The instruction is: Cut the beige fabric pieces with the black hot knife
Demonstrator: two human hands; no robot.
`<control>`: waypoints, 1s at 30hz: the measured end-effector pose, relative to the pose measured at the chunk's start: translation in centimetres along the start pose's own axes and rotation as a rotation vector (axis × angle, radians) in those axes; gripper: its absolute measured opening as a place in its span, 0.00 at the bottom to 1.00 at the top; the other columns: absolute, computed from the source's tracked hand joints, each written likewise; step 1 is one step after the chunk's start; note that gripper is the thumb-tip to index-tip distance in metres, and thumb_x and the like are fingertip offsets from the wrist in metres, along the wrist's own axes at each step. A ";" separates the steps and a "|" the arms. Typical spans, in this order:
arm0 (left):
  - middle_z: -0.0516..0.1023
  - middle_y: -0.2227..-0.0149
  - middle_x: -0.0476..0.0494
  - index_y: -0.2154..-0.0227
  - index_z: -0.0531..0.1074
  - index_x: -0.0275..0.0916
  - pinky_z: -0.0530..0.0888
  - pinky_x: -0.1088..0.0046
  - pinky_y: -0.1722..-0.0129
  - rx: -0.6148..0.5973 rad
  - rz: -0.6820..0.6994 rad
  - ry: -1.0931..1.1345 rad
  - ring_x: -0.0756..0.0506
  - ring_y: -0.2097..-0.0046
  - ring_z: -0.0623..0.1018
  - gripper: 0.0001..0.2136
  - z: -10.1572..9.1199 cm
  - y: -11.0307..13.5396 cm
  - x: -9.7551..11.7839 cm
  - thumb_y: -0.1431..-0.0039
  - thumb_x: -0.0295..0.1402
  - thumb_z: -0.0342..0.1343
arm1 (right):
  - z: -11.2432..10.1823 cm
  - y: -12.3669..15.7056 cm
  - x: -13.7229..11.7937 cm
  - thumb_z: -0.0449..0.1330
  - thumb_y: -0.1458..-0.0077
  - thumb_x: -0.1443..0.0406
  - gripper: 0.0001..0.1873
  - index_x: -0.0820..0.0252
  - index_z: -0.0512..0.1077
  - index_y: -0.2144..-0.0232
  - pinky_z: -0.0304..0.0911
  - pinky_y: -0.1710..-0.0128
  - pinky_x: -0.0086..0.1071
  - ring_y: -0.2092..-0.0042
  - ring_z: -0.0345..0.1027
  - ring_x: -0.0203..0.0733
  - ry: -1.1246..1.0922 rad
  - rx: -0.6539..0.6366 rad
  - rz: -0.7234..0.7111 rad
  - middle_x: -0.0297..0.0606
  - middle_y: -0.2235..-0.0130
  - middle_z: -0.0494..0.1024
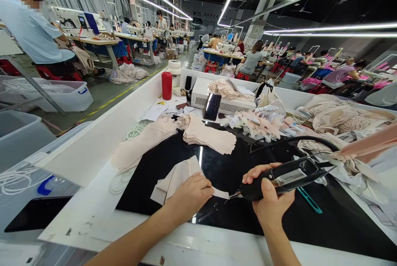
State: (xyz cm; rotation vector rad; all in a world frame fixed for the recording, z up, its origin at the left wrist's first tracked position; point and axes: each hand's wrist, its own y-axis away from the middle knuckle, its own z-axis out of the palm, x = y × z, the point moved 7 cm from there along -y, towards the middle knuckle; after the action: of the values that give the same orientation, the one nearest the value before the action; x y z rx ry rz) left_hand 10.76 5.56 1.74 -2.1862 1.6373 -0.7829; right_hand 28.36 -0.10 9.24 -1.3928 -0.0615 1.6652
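My left hand (pixel 192 195) is closed on a beige fabric piece (pixel 186 171), its fingertips pressed together over the cloth on the black board. From under these fingers a narrow end of the fabric runs right. In my right hand (pixel 273 202) is a black corded hand tool (pixel 283 179) with a thin metal tip. The tip meets the narrow fabric end or lies just beside it; I cannot tell which. A stack of beige fabric pieces (pixel 209 133) lies beyond my hands, and another beige pile (pixel 145 140) is to its left.
The black board (pixel 223 171) lies on a white, raised-edge table. A teal slim tool (pixel 310 200) is near my right hand. Behind stand a phone (pixel 212 106), a white vented box (pixel 201 94) and a red cup (pixel 166 86). Scraps (pixel 260 125) lie right; people sew beyond.
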 end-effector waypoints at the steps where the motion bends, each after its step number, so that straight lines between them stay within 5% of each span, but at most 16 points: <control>1: 0.76 0.60 0.46 0.60 0.74 0.37 0.75 0.64 0.44 0.002 -0.002 0.001 0.48 0.58 0.77 0.10 0.0 0.0 0.0 0.31 0.19 0.50 | 0.0 0.0 0.0 0.69 0.45 0.62 0.16 0.53 0.69 0.57 0.70 0.76 0.33 0.74 0.69 0.36 0.003 0.000 0.001 0.29 0.71 0.75; 30: 0.77 0.58 0.45 0.59 0.75 0.38 0.75 0.63 0.45 0.014 0.017 -0.117 0.46 0.55 0.76 0.09 0.3 0.3 -0.1 0.32 0.20 0.53 | -0.2 0.2 0.0 0.70 0.45 0.63 0.15 0.54 0.70 0.57 0.72 0.75 0.34 0.74 0.70 0.37 -0.014 0.001 0.008 0.30 0.71 0.76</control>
State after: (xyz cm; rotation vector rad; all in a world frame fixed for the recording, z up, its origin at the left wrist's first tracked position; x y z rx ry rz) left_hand 10.63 5.55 1.32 -2.1620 1.5865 -0.6462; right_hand 28.44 -0.29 9.08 -1.3824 -0.0633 1.6816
